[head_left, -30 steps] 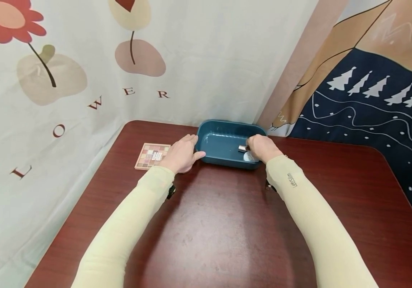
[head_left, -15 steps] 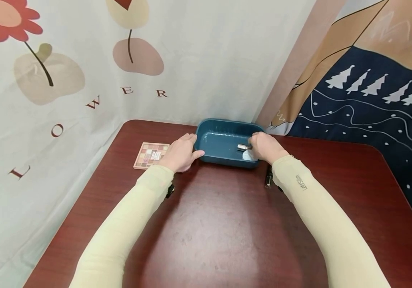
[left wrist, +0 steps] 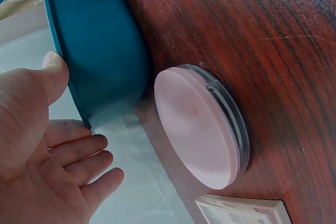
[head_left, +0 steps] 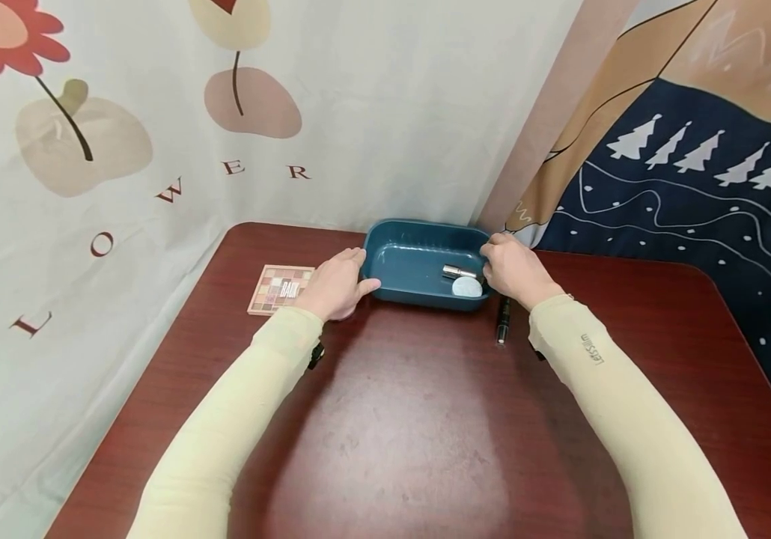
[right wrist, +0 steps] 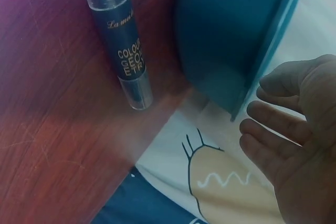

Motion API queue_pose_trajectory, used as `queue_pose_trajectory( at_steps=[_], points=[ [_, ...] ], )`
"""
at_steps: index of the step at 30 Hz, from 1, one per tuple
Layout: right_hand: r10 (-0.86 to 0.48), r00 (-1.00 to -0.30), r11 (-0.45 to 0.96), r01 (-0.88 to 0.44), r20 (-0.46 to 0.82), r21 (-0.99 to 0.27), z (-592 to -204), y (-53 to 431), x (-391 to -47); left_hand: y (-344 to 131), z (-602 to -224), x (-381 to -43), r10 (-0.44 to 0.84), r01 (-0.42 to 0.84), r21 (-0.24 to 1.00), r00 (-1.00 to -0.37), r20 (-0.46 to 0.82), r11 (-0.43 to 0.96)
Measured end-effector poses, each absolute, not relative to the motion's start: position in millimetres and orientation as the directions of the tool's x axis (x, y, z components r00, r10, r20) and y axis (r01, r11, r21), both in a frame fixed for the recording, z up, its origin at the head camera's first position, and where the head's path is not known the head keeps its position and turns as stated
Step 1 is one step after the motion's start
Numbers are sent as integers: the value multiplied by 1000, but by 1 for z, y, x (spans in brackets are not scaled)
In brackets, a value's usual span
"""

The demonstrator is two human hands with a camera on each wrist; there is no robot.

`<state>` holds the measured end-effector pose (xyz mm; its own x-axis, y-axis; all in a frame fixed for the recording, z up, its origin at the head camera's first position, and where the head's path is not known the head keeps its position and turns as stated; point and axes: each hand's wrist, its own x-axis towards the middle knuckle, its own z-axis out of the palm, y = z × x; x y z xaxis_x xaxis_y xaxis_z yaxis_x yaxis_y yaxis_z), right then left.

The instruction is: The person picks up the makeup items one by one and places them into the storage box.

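A blue rectangular tray (head_left: 399, 263) stands at the back of the table. My left hand (head_left: 337, 284) lies at its left end, thumb and extended fingers at the rim. At the opposite end is my right hand (head_left: 515, 268), its loosely bent fingertips right at the rim in the right wrist view. Inside the tray, a silver tube (head_left: 458, 272) lies behind a round whitish disc (head_left: 467, 287). A pink round compact (left wrist: 197, 127) sits below my left hand. Beside the tray's right end lies a dark, lettered cosmetic tube (right wrist: 118, 40) with clear ends.
An eyeshadow palette (head_left: 281, 290), pink with many coloured squares, lies left of my left hand. The reddish-brown table (head_left: 392, 419) extends in front of the tray. Printed curtains (head_left: 372, 112) hang directly behind the table's back edge.
My right hand has drawn out of the tray to its right rim, leaving the silver tube and disc uncovered. The dark tube shows more fully. My left hand has stayed at the left rim.
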<state>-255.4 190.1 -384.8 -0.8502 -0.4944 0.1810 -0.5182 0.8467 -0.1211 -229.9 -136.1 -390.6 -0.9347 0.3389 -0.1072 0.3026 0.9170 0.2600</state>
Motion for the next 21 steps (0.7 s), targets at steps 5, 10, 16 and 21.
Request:
queue_pose_trajectory(
  at_steps=[5,10,16,21],
  points=[
    [-453,-861,845,-497,229,-198,-381,199,-251,-136,-390,-230,338,302,265,-936,-102,916],
    [-379,-898,859,-431,221,-276,-379,208,-247,-136,-390,-230,339,304,265,-936,-98,915],
    [-304,-940,878,-340,157,-338,-379,218,-240,-137,-392,-231,336,302,256,-936,-102,918],
    [-248,-960,885,-280,131,-373,-384,226,-231,-136,-392,-230,336,299,267,-936,-105,916]
  ],
)
